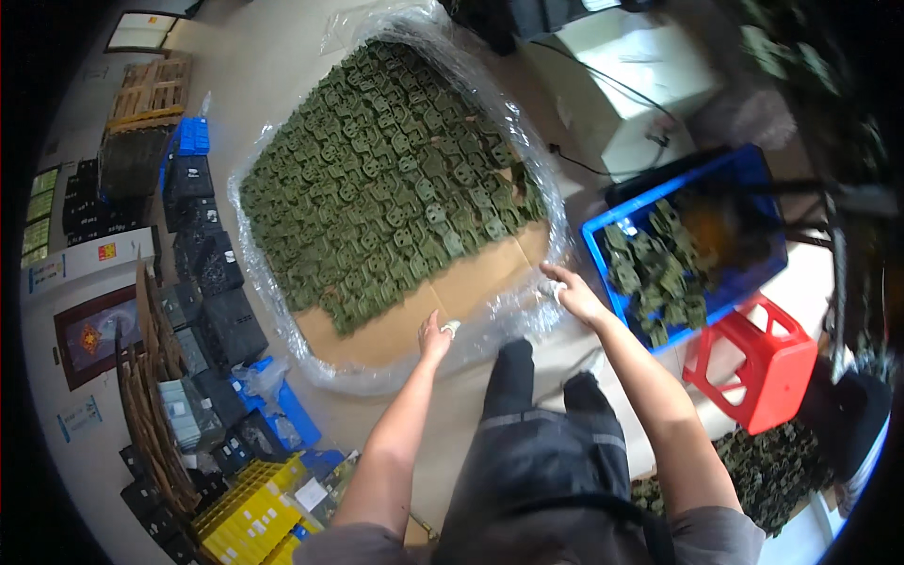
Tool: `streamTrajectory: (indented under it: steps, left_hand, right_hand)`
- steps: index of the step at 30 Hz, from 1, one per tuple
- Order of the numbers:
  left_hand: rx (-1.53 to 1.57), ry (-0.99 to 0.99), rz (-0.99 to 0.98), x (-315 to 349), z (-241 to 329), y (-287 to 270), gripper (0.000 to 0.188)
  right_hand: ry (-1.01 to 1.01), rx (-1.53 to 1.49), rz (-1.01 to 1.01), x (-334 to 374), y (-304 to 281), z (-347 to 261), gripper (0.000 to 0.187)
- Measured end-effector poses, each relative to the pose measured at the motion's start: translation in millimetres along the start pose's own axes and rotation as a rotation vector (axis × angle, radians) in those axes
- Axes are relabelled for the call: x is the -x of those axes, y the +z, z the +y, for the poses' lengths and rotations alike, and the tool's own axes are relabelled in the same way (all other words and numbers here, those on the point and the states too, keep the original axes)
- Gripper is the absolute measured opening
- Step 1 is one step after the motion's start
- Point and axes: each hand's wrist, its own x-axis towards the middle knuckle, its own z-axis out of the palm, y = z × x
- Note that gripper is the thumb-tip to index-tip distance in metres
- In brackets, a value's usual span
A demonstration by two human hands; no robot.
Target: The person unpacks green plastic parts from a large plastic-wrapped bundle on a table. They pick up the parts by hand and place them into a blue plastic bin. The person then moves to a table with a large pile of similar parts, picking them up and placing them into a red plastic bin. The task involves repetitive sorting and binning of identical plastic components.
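Left grip: left hand [435, 336] rests fingers-down on the bare cardboard sheet [471, 282], fingertips taped white; nothing is held that shows, and how far the fingers spread I cannot tell.
Right grip: right hand [570, 292] lies on the clear plastic wrap [527, 315] at the sheet's near corner; fingers partly curled at the film, though whether they pinch it I cannot tell.
Green parts: a dense field of small green moulded pieces [386, 179] covers the cardboard just beyond both hands, its nearest row close ahead of the left fingertips; far too many to count.
Blue crate: one crate [603, 259] just to the right of the right hand, holding a loose heap of the same green pieces [650, 273].
Red stool: one [753, 363], right of the right forearm, below the crate.
Yellow crate: one [254, 513], well to the left of the left elbow.
Black trays: several stacks [212, 254], well left of the left hand.
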Motion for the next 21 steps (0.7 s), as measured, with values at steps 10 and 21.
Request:
streamTrajectory:
  steps: [10,21]
  left_hand:
    - [0.397,-0.220,0.113,-285,22,72,0.071]
    - [0.394,-0.206,0.046,-294,0,98,0.091]
  right_hand:
    - [0.152,0.868,0.595,-309,-30,171,0.054]
    - [-0.013,0.892,0.376,-315,-5,193,0.054]
